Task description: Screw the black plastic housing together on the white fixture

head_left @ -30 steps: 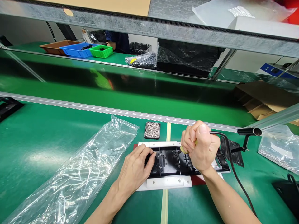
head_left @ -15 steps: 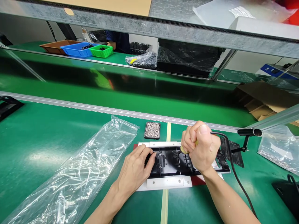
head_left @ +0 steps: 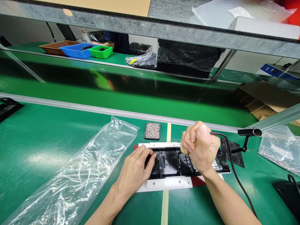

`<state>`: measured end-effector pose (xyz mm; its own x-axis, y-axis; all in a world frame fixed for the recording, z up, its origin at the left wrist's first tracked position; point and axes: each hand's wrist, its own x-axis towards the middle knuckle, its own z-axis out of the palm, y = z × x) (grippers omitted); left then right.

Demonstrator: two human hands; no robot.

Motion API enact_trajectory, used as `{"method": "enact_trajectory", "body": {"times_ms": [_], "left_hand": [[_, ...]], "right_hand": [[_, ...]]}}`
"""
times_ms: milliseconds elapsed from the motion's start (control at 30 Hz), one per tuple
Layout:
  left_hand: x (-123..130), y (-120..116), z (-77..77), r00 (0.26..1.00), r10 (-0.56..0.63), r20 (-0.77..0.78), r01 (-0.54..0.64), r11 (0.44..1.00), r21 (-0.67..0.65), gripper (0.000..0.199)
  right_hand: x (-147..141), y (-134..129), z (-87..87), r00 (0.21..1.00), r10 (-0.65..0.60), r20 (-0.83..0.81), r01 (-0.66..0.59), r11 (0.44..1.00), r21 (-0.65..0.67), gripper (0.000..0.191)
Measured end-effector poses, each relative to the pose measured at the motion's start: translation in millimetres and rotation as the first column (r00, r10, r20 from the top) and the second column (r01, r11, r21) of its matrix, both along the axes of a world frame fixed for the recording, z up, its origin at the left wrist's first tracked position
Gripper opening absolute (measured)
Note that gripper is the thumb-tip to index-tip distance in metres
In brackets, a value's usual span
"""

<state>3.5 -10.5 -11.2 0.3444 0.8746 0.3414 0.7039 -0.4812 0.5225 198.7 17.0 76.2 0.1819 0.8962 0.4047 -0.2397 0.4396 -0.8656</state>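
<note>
A long black plastic panel point(head_left: 167, 168) lies face up in a white jig point(head_left: 164, 183), its ribs and small posts showing. My right hand point(head_left: 202, 147) is wrapped in a fist around the yellow handle of a corded soldering iron point(head_left: 184, 150). The iron slants down to the left, its tip at the middle of the panel. Over the panel's left end, my left hand point(head_left: 138, 167) is closed, thumb and forefinger nearly together; whatever they hold is too small to make out. Behind the panel sits a small black tray point(head_left: 152, 131) of tiny metal pieces.
A clear plastic bag point(head_left: 77, 168) stretches across the left side. On the right stand a black tubular iron holder point(head_left: 249, 132) and a bag of metal pieces point(head_left: 277, 150). The black cord point(head_left: 239, 184) trails past my right forearm. Bins point(head_left: 77, 50) and a co-worker's sleeve point(head_left: 120, 42) appear beyond.
Both my hands and the panel hold their places; the view shifts only slightly. In the background, the co-worker's hand has moved left, behind the bins.
</note>
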Motion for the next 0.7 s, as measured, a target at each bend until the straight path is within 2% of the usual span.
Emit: {"method": "enact_trajectory", "body": {"times_ms": [700], "left_hand": [[0.5, -0.2, 0.7, 1.0, 0.001, 0.0, -0.001, 1.0, 0.006, 0.027]], "right_hand": [[-0.9, 0.2, 0.1, 1.0, 0.002, -0.006, -0.002, 1.0, 0.007, 0.046]]}}
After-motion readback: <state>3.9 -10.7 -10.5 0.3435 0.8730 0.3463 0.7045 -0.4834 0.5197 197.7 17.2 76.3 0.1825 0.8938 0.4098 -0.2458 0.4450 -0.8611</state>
